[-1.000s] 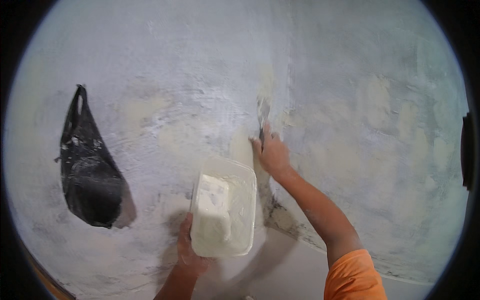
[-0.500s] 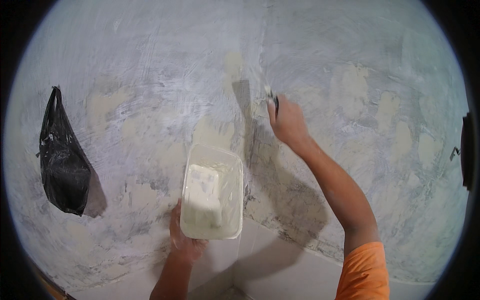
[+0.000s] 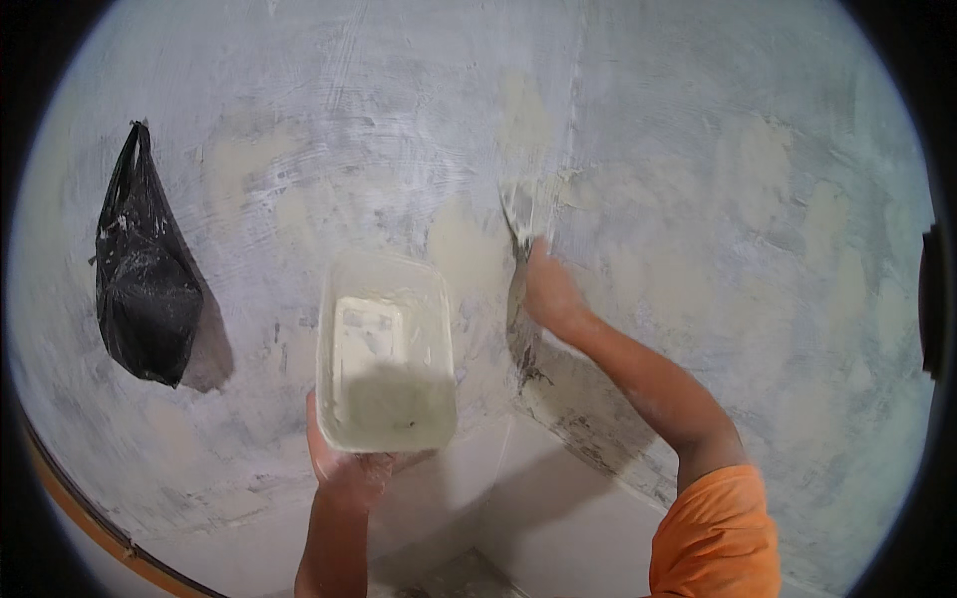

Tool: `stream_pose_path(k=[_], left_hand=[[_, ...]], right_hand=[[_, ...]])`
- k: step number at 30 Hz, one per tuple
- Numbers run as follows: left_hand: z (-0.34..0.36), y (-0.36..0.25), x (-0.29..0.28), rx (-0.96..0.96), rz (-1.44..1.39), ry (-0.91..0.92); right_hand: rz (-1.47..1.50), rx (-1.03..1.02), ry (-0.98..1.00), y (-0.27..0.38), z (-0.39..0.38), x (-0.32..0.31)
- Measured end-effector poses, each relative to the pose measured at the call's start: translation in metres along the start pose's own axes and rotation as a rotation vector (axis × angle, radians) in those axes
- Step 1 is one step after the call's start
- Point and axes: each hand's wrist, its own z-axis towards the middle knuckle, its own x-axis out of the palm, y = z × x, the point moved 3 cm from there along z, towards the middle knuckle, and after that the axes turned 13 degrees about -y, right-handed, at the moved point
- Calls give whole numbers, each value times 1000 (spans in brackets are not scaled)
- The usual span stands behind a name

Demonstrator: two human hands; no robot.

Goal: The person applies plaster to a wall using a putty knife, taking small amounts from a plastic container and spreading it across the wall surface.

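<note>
My left hand (image 3: 344,466) is closed around the lower end of a whitish plastic tub (image 3: 441,324), its fingers mostly hidden behind it. The tub's open side faces me, and pale cream putty (image 3: 384,394) coats its floor and walls. My right hand (image 3: 551,289), slightly blurred, grips a putty knife (image 3: 519,212) by the handle. Its flat blade points upward and lies at the wall (image 3: 638,199) close to the corner, by a cream patch. Whether the blade's whole edge touches the wall I cannot tell.
A black plastic bag (image 3: 150,289) hangs on the wall at the left. White tiles (image 3: 558,488) cover the lower wall and meet in the corner. A dark object (image 3: 931,299) sits at the right rim, and an orange-brown edge (image 3: 75,508) curves along the lower left.
My right hand has moved down and left with the putty knife, whose blade now shows broadside. The tub has shifted left in my left hand. The whole view has tilted a little.
</note>
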Motion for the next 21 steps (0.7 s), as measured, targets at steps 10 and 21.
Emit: stream_pose_path(k=[10,21], left_hand=[[0,21,11,-225,-130,193],[-8,19,2,8,2,-2]], right_hand=[[-222,-133,146,-23,4,-117],[-160,-27,-258,-24,80,-90]])
